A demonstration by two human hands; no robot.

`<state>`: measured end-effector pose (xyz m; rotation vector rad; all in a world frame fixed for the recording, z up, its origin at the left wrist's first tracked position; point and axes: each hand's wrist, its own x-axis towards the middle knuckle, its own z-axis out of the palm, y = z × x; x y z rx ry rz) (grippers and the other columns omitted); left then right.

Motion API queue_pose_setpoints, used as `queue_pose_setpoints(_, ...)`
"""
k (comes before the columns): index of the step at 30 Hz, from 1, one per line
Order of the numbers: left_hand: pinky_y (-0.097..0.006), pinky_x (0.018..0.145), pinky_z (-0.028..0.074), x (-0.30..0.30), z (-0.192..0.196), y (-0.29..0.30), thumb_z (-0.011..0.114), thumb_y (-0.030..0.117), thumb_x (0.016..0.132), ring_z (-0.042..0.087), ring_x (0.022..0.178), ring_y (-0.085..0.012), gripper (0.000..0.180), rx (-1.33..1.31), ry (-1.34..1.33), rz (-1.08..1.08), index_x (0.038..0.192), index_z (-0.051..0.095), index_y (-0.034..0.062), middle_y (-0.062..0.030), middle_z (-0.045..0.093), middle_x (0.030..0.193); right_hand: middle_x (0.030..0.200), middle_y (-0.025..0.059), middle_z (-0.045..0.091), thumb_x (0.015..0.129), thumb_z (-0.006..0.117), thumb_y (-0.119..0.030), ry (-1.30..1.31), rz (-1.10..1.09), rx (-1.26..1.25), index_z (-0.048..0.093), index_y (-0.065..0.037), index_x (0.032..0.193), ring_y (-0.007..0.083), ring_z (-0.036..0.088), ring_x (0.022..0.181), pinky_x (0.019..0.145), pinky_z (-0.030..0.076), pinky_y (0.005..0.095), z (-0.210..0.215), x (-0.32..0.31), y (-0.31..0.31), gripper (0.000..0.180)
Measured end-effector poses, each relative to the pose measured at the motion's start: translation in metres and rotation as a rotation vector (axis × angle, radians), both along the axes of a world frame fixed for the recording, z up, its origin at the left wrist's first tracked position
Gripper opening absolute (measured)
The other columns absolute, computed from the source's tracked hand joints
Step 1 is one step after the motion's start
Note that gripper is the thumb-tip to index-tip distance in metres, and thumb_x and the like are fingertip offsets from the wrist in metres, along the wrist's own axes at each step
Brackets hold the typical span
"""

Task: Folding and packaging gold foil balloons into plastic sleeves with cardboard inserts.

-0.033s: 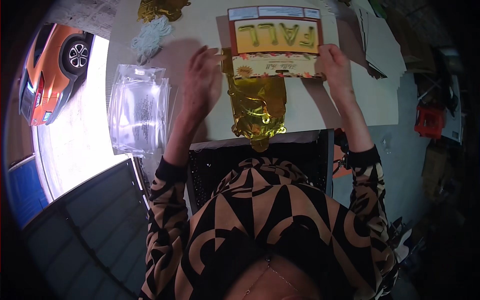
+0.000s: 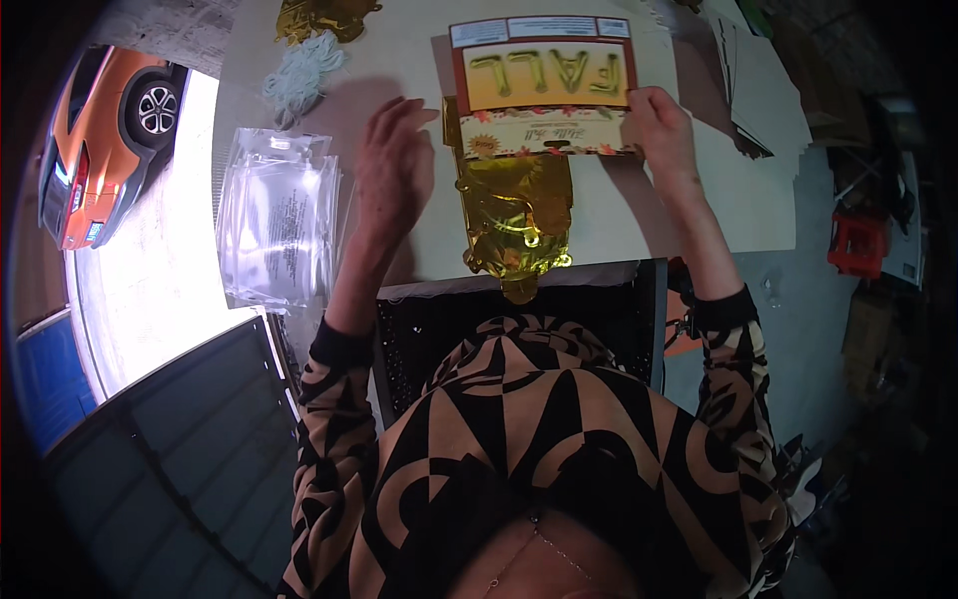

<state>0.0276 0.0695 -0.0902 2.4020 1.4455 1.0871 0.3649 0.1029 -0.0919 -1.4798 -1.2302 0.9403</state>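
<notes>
Inspector: Work surface is a pale table (image 2: pixel 689 215), lit warmly from above, with shadows falling across its top. Its near edge sits against a black perforated panel (image 2: pixel 419 344).

Clerk: And to the left?

Inspector: Bright daylight over pale ground (image 2: pixel 150 290). An orange car (image 2: pixel 105 140) is parked there, one wheel visible. Below it, a dark glass pane (image 2: pixel 170 449) slants toward the lower edge, and a blue patch (image 2: pixel 40 384) shows beside it.

Clerk: Right side?

Inspector: Grey floor (image 2: pixel 788 329), dim. A red object (image 2: pixel 856 243) stands on it, kind unclear, with dark clutter beyond it in shadow.
</notes>
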Motion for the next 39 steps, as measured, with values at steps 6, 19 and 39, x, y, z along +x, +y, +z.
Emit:
queue_pose_setpoints(6, -0.050, 0.109, 0.043, 0.002, -0.003, -0.005, 0.065, 0.002, 0.090, 0.053, 0.133, -0.0398, 0.039, 0.009, -0.078, 0.105, 0.129, 0.063, 0.0059, -0.0160, 0.061, 0.137, 0.084, -0.0048, 0.064, 0.106, 0.061, -0.025, -0.143, 0.117, -0.047, 0.068, -0.002, 0.103, 0.0029, 0.054, 0.080, 0.073, 0.047, 0.0231, -0.023, -0.030, 0.014, 0.024)
queue_pose_setpoints(19, -0.054, 0.125, 0.022, 0.023, -0.060, 0.044, 0.051, 0.041, 0.106, 0.036, 0.149, -0.0330, 0.051, 0.084, 0.439, -0.161, 0.155, 0.047, 0.0270, -0.0078, 0.046, 0.158, 0.084, 0.0141, 0.073, 0.103, 0.065, -0.026, -0.622, 0.182, 0.091, 0.058, -0.003, 0.116, 0.0299, 0.070, 0.073, 0.069, 0.053, 0.0404, -0.048, -0.051, 0.016, 0.027)
queue_pose_setpoints(39, -0.054, 0.125, 0.022, 0.016, -0.085, 0.066, 0.046, 0.045, 0.108, 0.038, 0.148, -0.0282, 0.050, 0.077, 0.503, -0.198, 0.154, 0.048, 0.0265, -0.0063, 0.047, 0.157, 0.166, 0.0116, 0.036, 0.065, 0.091, -0.036, -0.910, 0.865, 0.304, 0.037, -0.006, 0.159, 0.0293, 0.027, 0.157, 0.130, 0.017, 0.0549, -0.050, -0.064, -0.081, 0.113)
